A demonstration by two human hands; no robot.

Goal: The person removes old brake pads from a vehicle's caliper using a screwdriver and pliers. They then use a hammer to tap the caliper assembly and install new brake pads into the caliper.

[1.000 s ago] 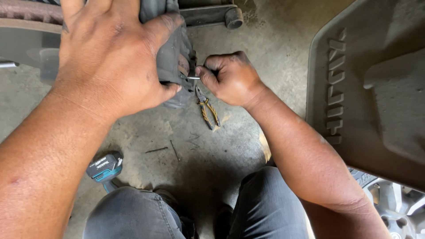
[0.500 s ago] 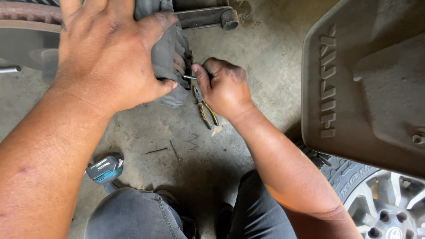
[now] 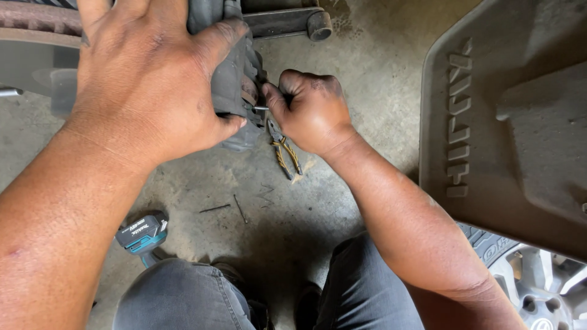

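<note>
Close by are the person's knees in grey trousers point(image 3: 183, 299). A small teal and black power tool point(image 3: 142, 233) lies on the concrete floor point(image 3: 367, 79) beside the left knee. A bit farther on, thin metal pins point(image 3: 223, 208) lie on the floor. Pliers point(image 3: 284, 153) with yellow and black handles lie just under the right hand point(image 3: 309, 110). That hand is curled tight and pinches a little metal pin point(image 3: 260, 108) at the grey brake part point(image 3: 235, 79). The left hand point(image 3: 153, 79) is spread wide and grips the brake part. On the right are a grey mud flap point(image 3: 507, 122) and a wheel point(image 3: 538, 287).
</note>
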